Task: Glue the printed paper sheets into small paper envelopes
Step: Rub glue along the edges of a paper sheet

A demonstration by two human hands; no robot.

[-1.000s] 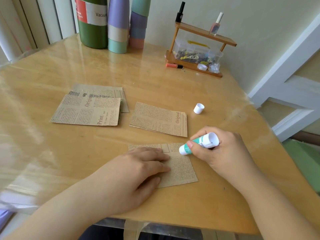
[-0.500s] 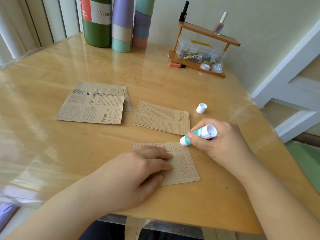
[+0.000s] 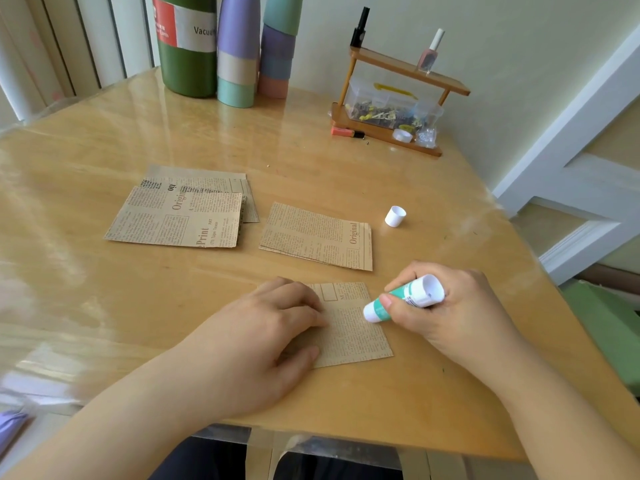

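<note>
Now right hand (image 3: 457, 306) grips glue stick (image 3: 403, 299), tip moved down sheet's (image 3: 353, 327) right edge since a second ago: gluing under way. Left hand (image 3: 263, 341) flat, fingers spread, pressing sheet near surface's (image 3: 346, 403) front edge. Cap (image 3: 395, 216) well apart.

A: Cam setup?
B: One wide-angle head cam, worn by person. Looks fwd + down over the surface (image 3: 311, 140) from its near edge, toward far wall.
A: Range?
B: Close. Both forearms enter from bottom of frame. Single view, so no overlap w/ another.
</note>
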